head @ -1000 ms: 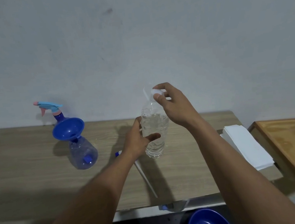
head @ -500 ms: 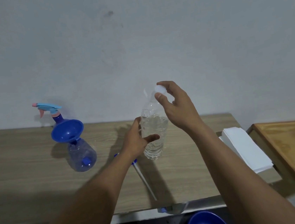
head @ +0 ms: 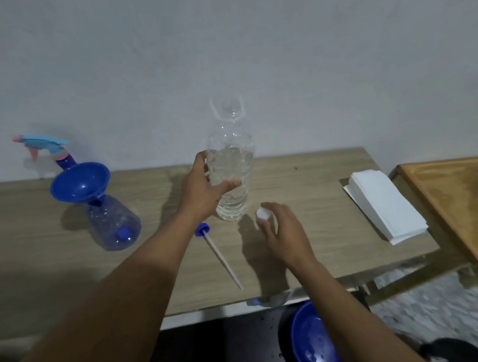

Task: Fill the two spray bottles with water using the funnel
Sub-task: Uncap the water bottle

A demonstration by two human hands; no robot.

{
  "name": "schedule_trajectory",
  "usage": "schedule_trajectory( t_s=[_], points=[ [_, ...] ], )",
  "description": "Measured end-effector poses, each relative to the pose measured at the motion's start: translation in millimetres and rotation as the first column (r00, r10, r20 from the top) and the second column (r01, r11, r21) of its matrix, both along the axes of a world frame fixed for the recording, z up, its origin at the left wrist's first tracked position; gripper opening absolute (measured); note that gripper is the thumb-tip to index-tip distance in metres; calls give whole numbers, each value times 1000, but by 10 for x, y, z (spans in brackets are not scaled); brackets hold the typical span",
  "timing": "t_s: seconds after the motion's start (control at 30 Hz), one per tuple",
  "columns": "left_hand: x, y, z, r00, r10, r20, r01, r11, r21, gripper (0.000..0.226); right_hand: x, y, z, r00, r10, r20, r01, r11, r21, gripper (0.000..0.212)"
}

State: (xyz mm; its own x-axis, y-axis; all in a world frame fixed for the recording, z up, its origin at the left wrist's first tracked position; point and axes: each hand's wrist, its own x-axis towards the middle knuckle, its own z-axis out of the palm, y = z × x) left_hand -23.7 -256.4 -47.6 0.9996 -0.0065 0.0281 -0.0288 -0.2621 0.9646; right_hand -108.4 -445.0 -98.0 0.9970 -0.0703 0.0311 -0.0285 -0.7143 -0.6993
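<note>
My left hand (head: 203, 191) grips a clear water bottle (head: 231, 163), uncapped and partly full, standing on the wooden table (head: 291, 180). My right hand (head: 282, 232) pinches its white cap (head: 263, 213) low over the table just right of the bottle. At left, a blue funnel (head: 80, 182) sits tilted in the neck of an empty blue-tinted spray bottle (head: 114, 224). Behind the funnel stands a second spray bottle, of which only the light-blue and pink trigger head (head: 41, 143) shows. A blue-capped dip tube (head: 219, 254) lies on the table between my arms.
A stack of white paper napkins (head: 386, 205) lies at the table's right end. A wooden board (head: 467, 205) sits on a lower surface further right. A blue bowl (head: 313, 345) rests below the table's front edge. A wall rises directly behind the table.
My right hand took the white cap off the bottle's top and lowered it to the table beside the bottle. My left hand kept its grip on the bottle.
</note>
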Motion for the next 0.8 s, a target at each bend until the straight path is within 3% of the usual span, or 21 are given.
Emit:
schedule_trajectory(
  t_s=[0.1,0.37,0.63,0.8],
  points=[
    [-6,-3,-16,1000,6,6,-6,1000,-7,78,-61,33,-264,992,49,-114,-62,991,-115,37],
    [-63,-25,-29,1000,30,7,-30,999,-35,79,-171,49,-527,984,96,-148,-134,954,-268,46],
    [-112,-65,-37,998,67,10,-67,998,-7,75,-124,30,-463,978,105,-180,-149,956,-254,46],
    [-211,10,-60,997,74,-16,-73,996,45,88,-20,98,-199,996,1,-87,-4,999,-35,55]
  ],
)
